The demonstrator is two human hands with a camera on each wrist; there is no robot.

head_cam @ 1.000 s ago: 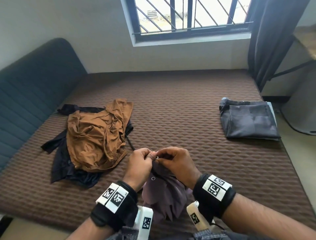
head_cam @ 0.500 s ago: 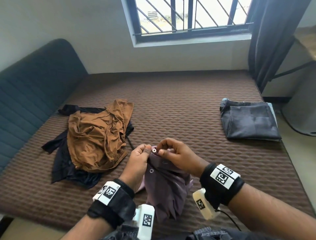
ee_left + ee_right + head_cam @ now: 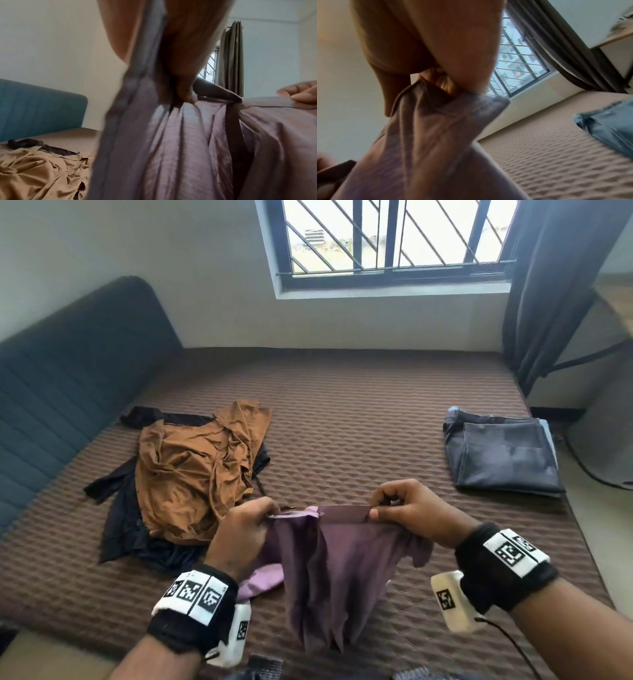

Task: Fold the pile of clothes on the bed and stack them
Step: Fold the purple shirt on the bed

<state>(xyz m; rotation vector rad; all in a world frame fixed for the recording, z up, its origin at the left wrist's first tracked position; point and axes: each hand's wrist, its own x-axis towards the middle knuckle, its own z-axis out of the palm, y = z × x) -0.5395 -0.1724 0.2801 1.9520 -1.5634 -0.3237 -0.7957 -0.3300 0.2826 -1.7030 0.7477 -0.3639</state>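
A mauve-purple garment hangs above the near part of the bed, stretched by its top edge between both hands. My left hand pinches the left end of that edge, and my right hand pinches the right end. In the left wrist view the fingers bunch the purple cloth and a button strip hangs in front. In the right wrist view the fingers grip a fold of the same cloth. A crumpled brown garment lies on a black one at left.
A folded dark grey stack sits by the bed's right edge. A blue padded headboard runs along the left. The barred window and a dark curtain are at the back. Floor lies beyond the right edge.
My hands were together at the garment's top a second ago. They have since moved apart, the right one going right, and the top edge is now stretched out between them.
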